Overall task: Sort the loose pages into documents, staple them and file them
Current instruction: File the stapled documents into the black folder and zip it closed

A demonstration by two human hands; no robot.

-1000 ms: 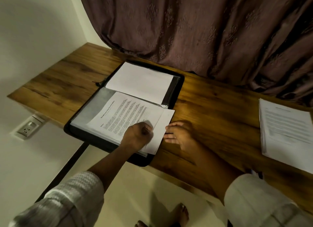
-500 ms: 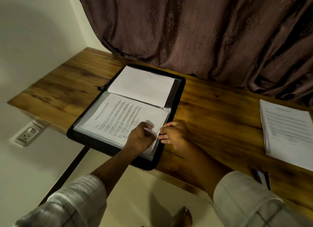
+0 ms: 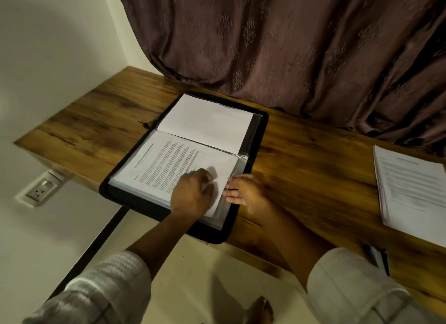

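Note:
A black folder (image 3: 135, 198) lies open on the wooden desk (image 3: 301, 174), with clear plastic sleeves inside. A printed document (image 3: 169, 164) sits in the near sleeve (image 3: 239, 169), and a blank white sheet (image 3: 207, 120) fills the far one. My left hand (image 3: 193, 194) rests on the document's near right corner, its curled fingers pinching the paper. My right hand (image 3: 243, 191) lies on the desk beside the folder, with its fingertips touching the sleeve's right edge. A stack of printed pages (image 3: 410, 191) lies at the desk's right end.
A brown curtain (image 3: 289, 46) hangs right behind the desk. A white wall with a socket (image 3: 41, 191) is on the left, below the desk's left end. A dark object (image 3: 379, 258) shows at the desk's front edge near my right sleeve. My foot (image 3: 260, 311) is on the floor below.
The document has slid left, deeper into the near sleeve; its right end no longer sticks out. My right hand has moved left from the bare desk to the sleeve's edge.

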